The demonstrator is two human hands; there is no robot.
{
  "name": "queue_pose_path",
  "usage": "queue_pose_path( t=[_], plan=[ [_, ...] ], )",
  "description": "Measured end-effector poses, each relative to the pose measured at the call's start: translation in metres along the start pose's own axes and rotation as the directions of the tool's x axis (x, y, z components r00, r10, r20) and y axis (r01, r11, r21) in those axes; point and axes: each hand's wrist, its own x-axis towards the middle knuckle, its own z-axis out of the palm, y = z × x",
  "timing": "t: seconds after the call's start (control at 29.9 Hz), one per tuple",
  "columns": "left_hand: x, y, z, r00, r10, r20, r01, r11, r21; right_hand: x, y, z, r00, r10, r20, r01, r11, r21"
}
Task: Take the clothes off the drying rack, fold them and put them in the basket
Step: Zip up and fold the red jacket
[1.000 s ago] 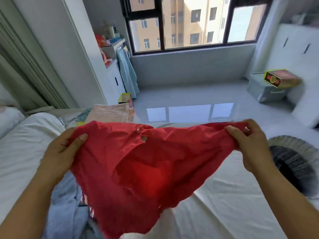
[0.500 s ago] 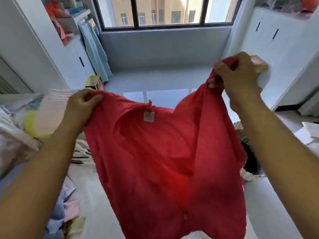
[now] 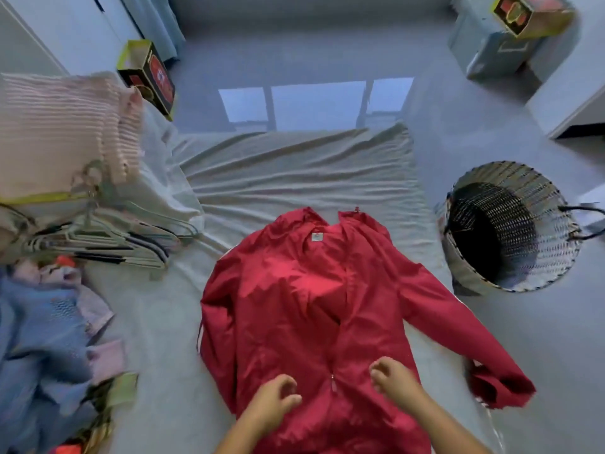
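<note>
Head view: a red jacket [image 3: 304, 309] lies spread flat, front up, on the bed sheet [image 3: 294, 168] at centre frame. At the bottom centre, the left hand [image 3: 275, 401] and right hand [image 3: 393, 378] sit over its hem, fingers loosely curled, gripping nothing visible. The woven basket [image 3: 543, 224] stands at the right, on the floor beside the bed.

Hangers [image 3: 108, 237] piled on bed [image 3: 294, 172] left side, black box [image 3: 150, 77] on floor past bed's far-left corner, grey crate [image 3: 491, 50] far right.

Red jacket [image 3: 304, 309] of thin, faintly shiny cloth, creased matt bedsheet [image 3: 294, 168], woven wicker basket [image 3: 523, 276], glossy floor [image 3: 307, 60]
</note>
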Motion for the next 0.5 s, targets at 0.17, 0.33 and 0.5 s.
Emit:
queue_pose_path(
  t=[0.17,0.33,0.5],
  plan=[
    [0.021,-0.014,0.057,0.992,-0.118,-0.044,0.105,0.967,-0.231,0.029,0.014,0.057,0.996,0.029,0.084,-0.025,0.998,-0.05],
    [0.047,-0.027,0.083,0.989,-0.137,-0.062,0.113,0.95,-0.29,0.058,0.02,0.106,0.981,0.157,0.114,-0.151,0.987,-0.063],
    [0.06,-0.049,0.097,0.977,-0.19,-0.1,0.154,0.944,-0.29,0.07,0.006,0.116,0.99,0.138,0.029,-0.122,0.938,-0.326]
  ],
)
